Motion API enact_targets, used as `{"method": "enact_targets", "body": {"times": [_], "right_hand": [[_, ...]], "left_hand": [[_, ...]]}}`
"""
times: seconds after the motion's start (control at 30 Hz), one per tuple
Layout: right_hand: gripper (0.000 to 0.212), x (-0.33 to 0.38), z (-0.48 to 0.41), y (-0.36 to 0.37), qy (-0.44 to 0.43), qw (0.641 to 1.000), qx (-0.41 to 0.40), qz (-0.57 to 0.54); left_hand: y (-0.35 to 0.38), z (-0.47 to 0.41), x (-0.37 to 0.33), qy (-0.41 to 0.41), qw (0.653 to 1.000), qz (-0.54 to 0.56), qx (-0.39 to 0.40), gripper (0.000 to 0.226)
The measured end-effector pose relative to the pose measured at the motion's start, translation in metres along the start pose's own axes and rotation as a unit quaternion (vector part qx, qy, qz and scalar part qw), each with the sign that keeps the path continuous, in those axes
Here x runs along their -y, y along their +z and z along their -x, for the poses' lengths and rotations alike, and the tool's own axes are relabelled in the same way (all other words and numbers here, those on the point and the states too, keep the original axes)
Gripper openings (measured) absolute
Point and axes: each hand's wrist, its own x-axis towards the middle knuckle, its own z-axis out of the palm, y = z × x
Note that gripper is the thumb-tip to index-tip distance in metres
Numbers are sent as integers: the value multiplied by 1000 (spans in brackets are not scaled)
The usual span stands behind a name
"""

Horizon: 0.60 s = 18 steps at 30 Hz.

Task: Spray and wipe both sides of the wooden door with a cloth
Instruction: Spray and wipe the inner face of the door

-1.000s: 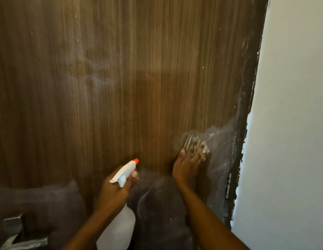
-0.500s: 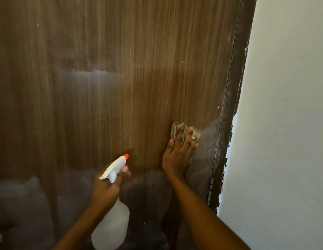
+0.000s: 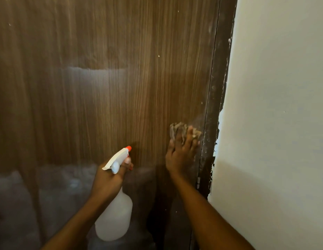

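Beige cloth point(image 3: 177, 129) lies flattened under the right hand's point(image 3: 178, 156) outstretched fingers point(image 3: 188, 139), now nearer the wooden door's point(image 3: 121, 87) right edge, so this side's wiping nears its margin. The left hand point(image 3: 107, 181) grips the spray bottle point(image 3: 115, 219).

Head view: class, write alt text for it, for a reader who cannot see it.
The right hand presses a cloth against the door near its right edge, beside the dark frame. The left hand grips a white bottle, its orange nozzle towards the door. A pale wall stands on the right.
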Motion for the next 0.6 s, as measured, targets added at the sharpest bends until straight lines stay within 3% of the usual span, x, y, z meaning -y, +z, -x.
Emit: {"method": "enact_targets", "body": {"times": [0.13,0.2,0.3,0.37,0.43,0.5,0.6], "right_hand": [[57,26,-55,-8,-30,1000,-8,-2],[59,30,-49,-6,-122,992,0,19],[67,-12,-19,-3,-294,953,52,46],[68,-49,-9,-6,-266,961,56,58],[65,-65,-23,-17,-157,986,51,34],[61,-59,-49,-21,-89,996,12,13],[55,-17,-104,-33,-68,997,-24,-9]], "left_hand": [[10,-2,-10,22,1000,7,-16,44],[18,-4,-15,29,999,18,-14,43],[30,-1,-16,23,1000,15,-13,45],[33,2,-11,0,999,33,-17,42],[30,8,-9,-3,1000,23,-20,42],[25,15,-8,11,1000,-2,-26,54],[21,31,-8,22,999,-27,-30,60]]}}
